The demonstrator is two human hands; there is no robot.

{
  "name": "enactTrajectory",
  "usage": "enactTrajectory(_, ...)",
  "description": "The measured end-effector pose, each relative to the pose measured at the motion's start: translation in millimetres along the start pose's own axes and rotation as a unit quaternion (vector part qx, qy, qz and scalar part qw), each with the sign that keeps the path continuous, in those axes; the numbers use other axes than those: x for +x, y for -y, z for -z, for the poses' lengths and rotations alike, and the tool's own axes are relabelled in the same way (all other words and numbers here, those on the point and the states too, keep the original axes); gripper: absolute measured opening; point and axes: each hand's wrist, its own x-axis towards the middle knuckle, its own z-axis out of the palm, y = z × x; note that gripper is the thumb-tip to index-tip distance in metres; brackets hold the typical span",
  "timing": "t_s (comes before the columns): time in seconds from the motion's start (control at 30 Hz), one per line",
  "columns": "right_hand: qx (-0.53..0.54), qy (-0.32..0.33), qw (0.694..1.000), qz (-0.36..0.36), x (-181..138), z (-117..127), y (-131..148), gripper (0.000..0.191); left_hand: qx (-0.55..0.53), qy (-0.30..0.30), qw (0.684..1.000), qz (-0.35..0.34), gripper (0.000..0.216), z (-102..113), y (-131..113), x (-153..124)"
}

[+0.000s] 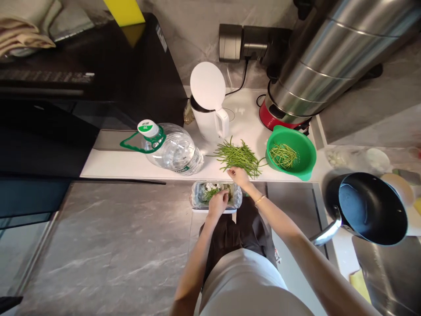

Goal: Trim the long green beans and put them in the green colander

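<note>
On table (115,164), stems (235,153) seemingly being sorted; left hand (217,204) curled over bin (196,200), right hand (240,177) curled beside stems, grips can't be told; light pinch likely needed next.

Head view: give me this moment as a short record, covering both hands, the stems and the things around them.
Left hand: over the bin; any held item unclear
Right hand: at the near edge of the stems; grip unclear
Bin: lined with clear plastic, green bits inside
Stems: loose pile on the counter; more in the green colander
Left of pile: water jug
Behind pile: white kettle, lid raised
Right of colander: black pan
</note>
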Motion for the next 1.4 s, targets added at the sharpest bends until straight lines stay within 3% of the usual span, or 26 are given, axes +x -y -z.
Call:
enactTrajectory(0.1,-0.031,-0.005,0.997,-0.072,26,-27,15,0.033,-0.045,-0.023,0.998,-0.039,0.025,-2,-5,-2)
enactTrajectory(0.23,-0.043,-0.004,0.995,-0.093,41,-32,15,0.03,-0.116,-0.042,0.991,-0.055,0.023,-7,1,-7)
enactTrajectory(0.37,-0.027,0.018,0.999,-0.024,28,-20,9,0.026,-0.204,-0.101,0.974,-0.024,0.021,-3,6,-3)
enactTrajectory(0.47,-0.004,0.04,0.997,0.058,3,-7,6,0.021,-0.243,-0.178,0.954,-0.002,0.025,12,3,6)
enactTrajectory(0.53,0.007,0.054,0.993,0.101,-18,2,4,0.015,-0.253,-0.194,0.948,-0.011,0.033,25,-2,13)
enactTrajectory(0.67,-0.013,0.073,0.979,0.191,-52,17,1,0.011,-0.303,-0.124,0.944,-0.038,0.031,40,-12,23)
enactTrajectory(0.77,0.015,0.048,0.978,0.204,-68,21,3,0.01,-0.357,-0.066,0.931,-0.028,0.028,39,-18,23)
enactTrajectory(0.97,0.182,0.016,0.963,0.199,-84,25,4,0.013,-0.418,-0.052,0.907,-0.02,0.028,39,-25,9)
enactTrajectory(1.13,0.138,0.024,0.96,0.243,-93,38,0,0.014,-0.403,0.02,0.914,-0.029,0.028,50,-23,1)
enactTrajectory(1.4,0.127,-0.06,0.954,0.266,-97,35,-6,0.02,-0.449,0.02,0.893,0.017,0.033,43,-24,-3)
